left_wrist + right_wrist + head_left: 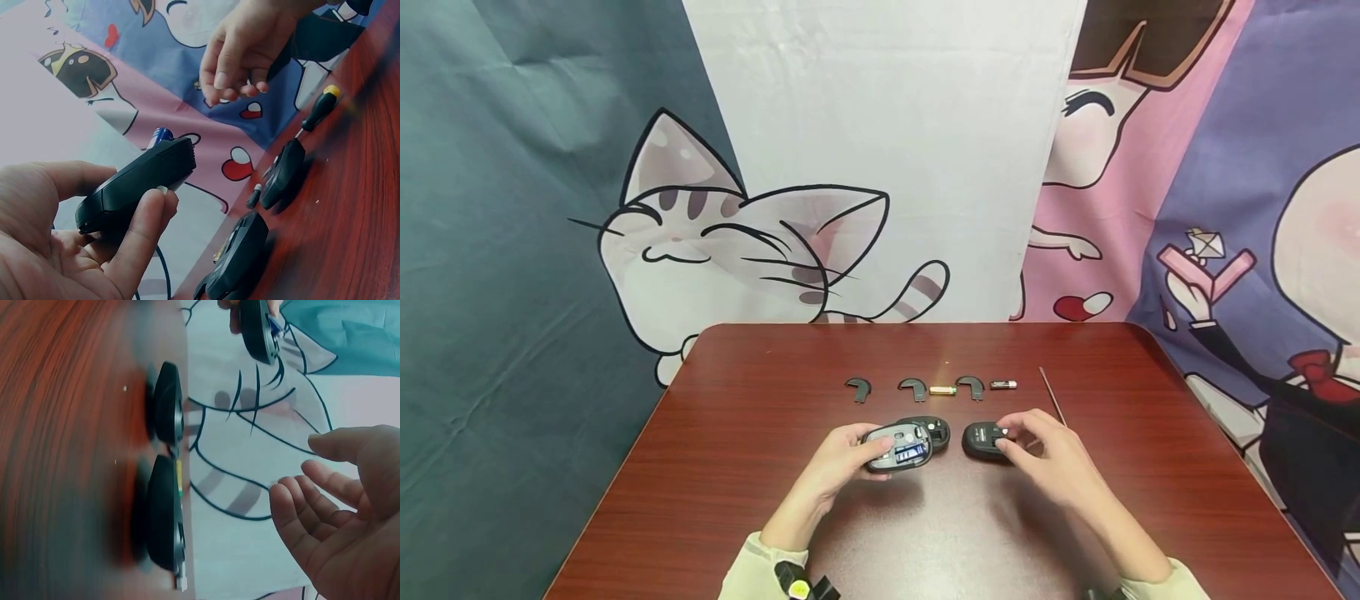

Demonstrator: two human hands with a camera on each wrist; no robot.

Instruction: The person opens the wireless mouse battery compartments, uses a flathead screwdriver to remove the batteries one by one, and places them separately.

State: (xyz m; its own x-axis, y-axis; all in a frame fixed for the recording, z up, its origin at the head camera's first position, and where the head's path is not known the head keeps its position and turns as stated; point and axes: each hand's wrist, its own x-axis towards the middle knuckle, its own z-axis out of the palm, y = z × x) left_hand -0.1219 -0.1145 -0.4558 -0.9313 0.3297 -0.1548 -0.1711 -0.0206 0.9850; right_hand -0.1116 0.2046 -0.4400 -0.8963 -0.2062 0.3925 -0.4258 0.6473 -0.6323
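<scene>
My left hand (847, 454) grips a computer mouse (880, 450) with its underside up, thumb on top. A blue battery (912, 452) lies in its uncovered compartment, and in the left wrist view one end of the battery (160, 135) stands up above the mouse body. Partly behind it, a second black mouse (939, 429) rests on the table, upside down. My right hand (1052, 454) is raised over the right end of a third upturned mouse (981, 440). Its fingers (309, 506) are loosely bent, apart from the thumb, and the right wrist view shows a gap between hand and mice.
Three dark curved battery covers, one a cover (859, 389) at the left, lie in a row behind the mice. Among them are a gold-green battery (942, 390) and a dark battery (1003, 385). A screwdriver (320, 109) lies at the right on the brown table (737, 400).
</scene>
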